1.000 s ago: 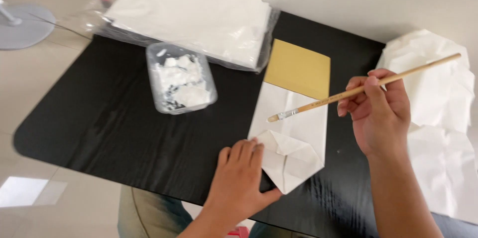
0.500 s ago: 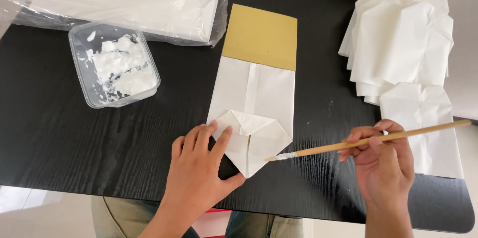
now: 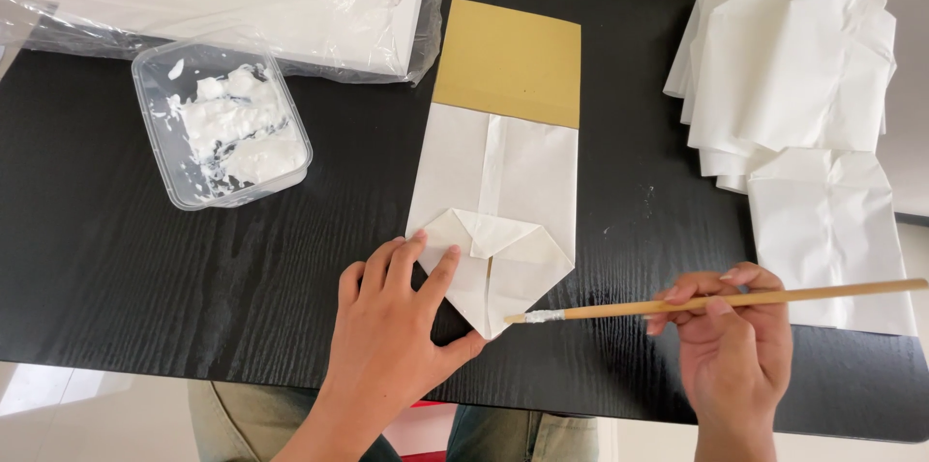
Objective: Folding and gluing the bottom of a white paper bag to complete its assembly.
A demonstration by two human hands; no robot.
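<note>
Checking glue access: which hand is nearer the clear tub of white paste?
Left. The left hand rests on the folded paper bag, below and right of the clear tub. The right hand holds the brush farther right, beyond the bag.

A flat white paper bag [image 3: 503,201] with a tan upper panel lies lengthwise on the black table, its near end folded into a point, where the white-coated tip of a thin wooden brush [image 3: 721,302], lying nearly level, touches the fold's right edge.
</note>
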